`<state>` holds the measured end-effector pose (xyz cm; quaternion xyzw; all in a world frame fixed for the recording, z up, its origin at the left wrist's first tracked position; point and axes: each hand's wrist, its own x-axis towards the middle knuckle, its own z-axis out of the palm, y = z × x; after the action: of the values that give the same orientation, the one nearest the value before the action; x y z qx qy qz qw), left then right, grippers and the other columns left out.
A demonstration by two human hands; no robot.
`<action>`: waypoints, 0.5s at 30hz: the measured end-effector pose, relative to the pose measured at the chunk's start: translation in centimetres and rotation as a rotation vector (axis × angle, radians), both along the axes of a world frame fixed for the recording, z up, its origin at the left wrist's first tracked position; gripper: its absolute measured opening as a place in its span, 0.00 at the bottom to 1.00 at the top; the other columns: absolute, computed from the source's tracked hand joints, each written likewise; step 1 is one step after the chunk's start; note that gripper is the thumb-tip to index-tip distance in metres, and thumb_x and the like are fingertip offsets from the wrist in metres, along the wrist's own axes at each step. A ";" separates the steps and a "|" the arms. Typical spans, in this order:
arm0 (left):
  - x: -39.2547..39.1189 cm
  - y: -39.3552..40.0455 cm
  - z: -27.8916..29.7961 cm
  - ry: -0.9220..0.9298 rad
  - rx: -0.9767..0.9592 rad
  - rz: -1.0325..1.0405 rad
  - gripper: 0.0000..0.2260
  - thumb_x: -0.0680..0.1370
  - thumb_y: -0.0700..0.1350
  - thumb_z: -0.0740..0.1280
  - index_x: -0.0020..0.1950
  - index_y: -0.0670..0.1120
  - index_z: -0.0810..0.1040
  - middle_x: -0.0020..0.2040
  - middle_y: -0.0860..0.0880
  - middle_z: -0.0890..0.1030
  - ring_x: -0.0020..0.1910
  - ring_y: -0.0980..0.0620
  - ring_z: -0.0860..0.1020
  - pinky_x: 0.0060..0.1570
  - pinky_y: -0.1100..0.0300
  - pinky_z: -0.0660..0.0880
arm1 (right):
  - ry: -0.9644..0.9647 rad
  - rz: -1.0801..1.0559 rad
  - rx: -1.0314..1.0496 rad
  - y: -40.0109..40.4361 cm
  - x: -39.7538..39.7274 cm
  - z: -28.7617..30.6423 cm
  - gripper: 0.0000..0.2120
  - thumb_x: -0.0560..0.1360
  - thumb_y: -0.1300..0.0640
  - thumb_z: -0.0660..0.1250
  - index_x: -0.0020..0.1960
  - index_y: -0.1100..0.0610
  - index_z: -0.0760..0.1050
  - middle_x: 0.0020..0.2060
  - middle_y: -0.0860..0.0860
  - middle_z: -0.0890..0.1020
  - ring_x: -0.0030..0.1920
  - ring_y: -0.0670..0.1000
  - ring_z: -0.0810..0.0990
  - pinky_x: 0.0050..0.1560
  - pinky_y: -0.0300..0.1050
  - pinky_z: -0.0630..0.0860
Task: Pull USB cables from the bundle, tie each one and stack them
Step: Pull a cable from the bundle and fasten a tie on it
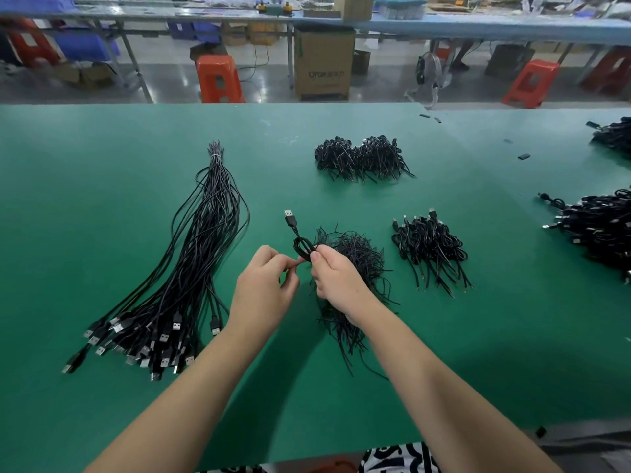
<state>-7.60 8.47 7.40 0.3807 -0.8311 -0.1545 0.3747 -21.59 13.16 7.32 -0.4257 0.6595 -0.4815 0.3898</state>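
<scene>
Head view: coiled cable (302, 246) at table (102, 165) centre, pinched by left hand (264, 288) and right hand (336, 279) fingers, tie unfinished. Bundle (191, 254) at 9 o'clock still large; tied stacks (430, 249) at 3 and 12 o'clock.

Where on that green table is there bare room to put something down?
Bare mat lies left of the long bundle, and between the far pile and the piles at the right edge. The near right corner is free too. It is crowded around both hands, among the wire heap and tied stack.

Factory floor: workbenches (478, 27), cartons (322, 63), stools (218, 80).
</scene>
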 end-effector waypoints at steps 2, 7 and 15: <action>0.3 0.0 0.0 -0.017 -0.221 -0.031 0.03 0.75 0.36 0.72 0.47 0.41 0.84 0.41 0.46 0.76 0.34 0.48 0.72 0.35 0.57 0.71 | -0.055 0.016 0.002 0.1 -0.1 0.2 0.16 0.85 0.54 0.54 0.38 0.52 0.61 0.29 0.44 0.64 0.28 0.46 0.59 0.29 0.42 0.59; 1.1 -1.0 0.7 -0.105 -0.638 -0.205 0.05 0.75 0.33 0.68 0.47 0.40 0.83 0.48 0.42 0.81 0.49 0.43 0.79 0.47 0.49 0.74 | -0.180 0.124 0.093 0.6 -0.3 1.2 0.16 0.85 0.55 0.54 0.39 0.53 0.64 0.29 0.46 0.64 0.26 0.45 0.58 0.27 0.39 0.58; 1.3 -1.5 2.7 -0.006 -0.378 -0.198 0.05 0.78 0.38 0.69 0.46 0.45 0.83 0.45 0.53 0.84 0.41 0.53 0.80 0.47 0.50 0.70 | -0.329 0.289 0.097 1.0 0.2 1.8 0.14 0.86 0.52 0.53 0.44 0.55 0.69 0.29 0.46 0.63 0.26 0.46 0.55 0.27 0.40 0.54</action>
<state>-6.33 6.99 10.06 0.2207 -0.8798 -0.0309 0.4200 -21.34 14.13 9.15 -0.4122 0.5416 -0.4515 0.5769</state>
